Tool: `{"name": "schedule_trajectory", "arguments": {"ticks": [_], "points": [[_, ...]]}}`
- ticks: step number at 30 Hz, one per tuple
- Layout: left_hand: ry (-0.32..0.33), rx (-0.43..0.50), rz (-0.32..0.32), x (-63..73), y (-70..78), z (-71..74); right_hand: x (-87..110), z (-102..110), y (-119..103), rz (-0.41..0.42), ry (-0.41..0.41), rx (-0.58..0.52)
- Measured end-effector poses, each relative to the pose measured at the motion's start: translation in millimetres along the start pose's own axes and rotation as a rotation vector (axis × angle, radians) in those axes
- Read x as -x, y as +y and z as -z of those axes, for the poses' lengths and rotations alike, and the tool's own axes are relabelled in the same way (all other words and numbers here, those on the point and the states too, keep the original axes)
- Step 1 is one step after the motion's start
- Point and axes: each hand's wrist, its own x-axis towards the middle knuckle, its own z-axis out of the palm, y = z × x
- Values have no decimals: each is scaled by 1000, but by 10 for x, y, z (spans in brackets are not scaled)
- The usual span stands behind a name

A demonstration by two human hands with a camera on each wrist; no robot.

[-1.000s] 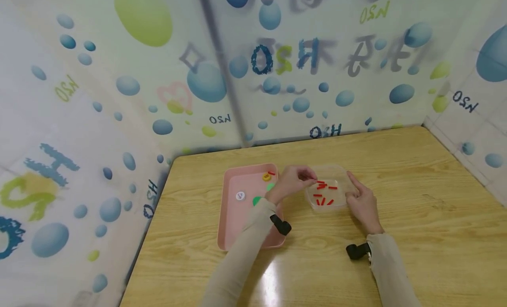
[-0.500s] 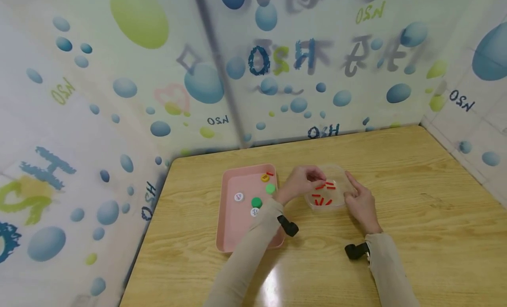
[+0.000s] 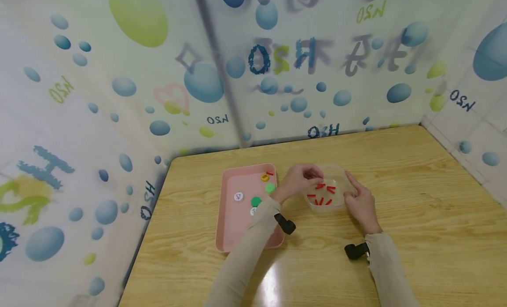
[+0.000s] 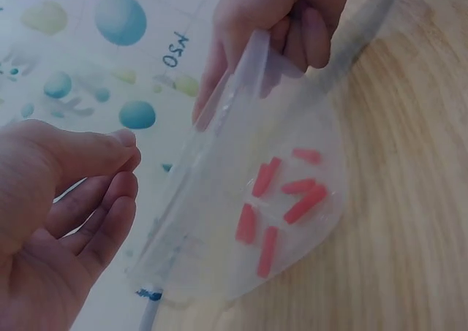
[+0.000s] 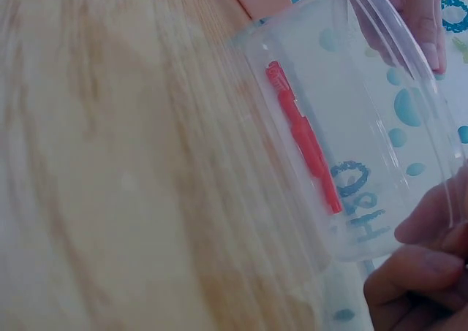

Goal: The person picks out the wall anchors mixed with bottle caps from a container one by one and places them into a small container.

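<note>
In the head view a clear plastic box stands on the table with several short red sticks on its bottom. My right hand holds its right side, the index finger stretched along the wall. In the right wrist view, thumb and fingers grip the box's rim. My left hand hovers over the box's left rim. The left wrist view shows its fingers loosely bent, thumb tip close against the index fingertip, with no stick visible there. Red sticks show through the cloudy wall.
Left of the box is a pink tray, partly covered by my left forearm. In it lie white discs, green caps, a yellow cap and a red stick. A patterned wall covering rises behind the table.
My left hand moves right over the box, then slightly back left. Some red sticks in the box lie differently now. The right hand keeps its hold in place.
</note>
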Motion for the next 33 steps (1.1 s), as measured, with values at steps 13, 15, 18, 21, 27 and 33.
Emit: {"name": "schedule_trajectory", "arguments": {"ticks": [13,15,18,21,27,33], "points": [[73,19,50,92,-159,451,14,21,2,0,-5,8],[88,12,68,114,-196,515,14,21,-3,0,-6,11],[110,13,90,146,-252,600,10,20,-13,2,-4,10],[131,8,90,175,-305,671,7,21,-21,1,-2,8],[160,11,122,273,-399,783,10,16,-25,-8,-10,1],[176,81,118,360,-503,898,11,5,-33,-9,-19,-3]]}}
